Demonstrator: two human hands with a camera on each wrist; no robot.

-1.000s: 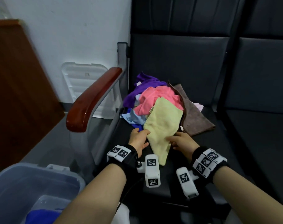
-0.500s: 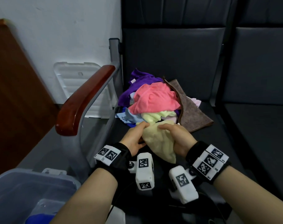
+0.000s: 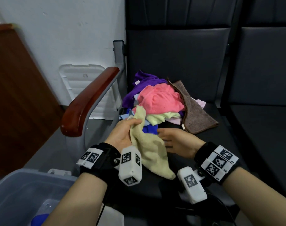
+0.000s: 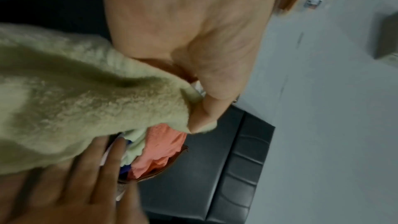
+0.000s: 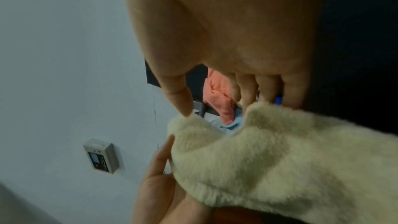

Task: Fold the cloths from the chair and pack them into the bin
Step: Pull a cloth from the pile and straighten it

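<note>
A pale yellow cloth [image 3: 148,144] hangs from my left hand [image 3: 131,128], which pinches its upper edge between thumb and fingers just above the chair seat. The left wrist view shows the thumb pressed onto the cloth [image 4: 75,100]. My right hand [image 3: 168,136] lies beside the hanging cloth with straight fingers, palm turned toward it and touching it, holding nothing. Behind both hands a pile of cloths sits on the seat: pink [image 3: 158,100], purple [image 3: 142,85], light green [image 3: 162,118], blue [image 3: 150,128] and a flat brown one [image 3: 199,116]. The translucent bin [image 3: 24,185] stands at lower left.
A red-brown wooden armrest [image 3: 90,101] on a grey metal frame runs between the seat and the bin. The white bin lid [image 3: 85,88] leans against the wall behind it. A second dark seat [image 3: 261,136] adjoins on the right. Something blue [image 3: 41,217] lies in the bin.
My left hand has lifted the yellow cloth up off the seat by one edge. My right hand has let go of it and opened flat beside it.
</note>
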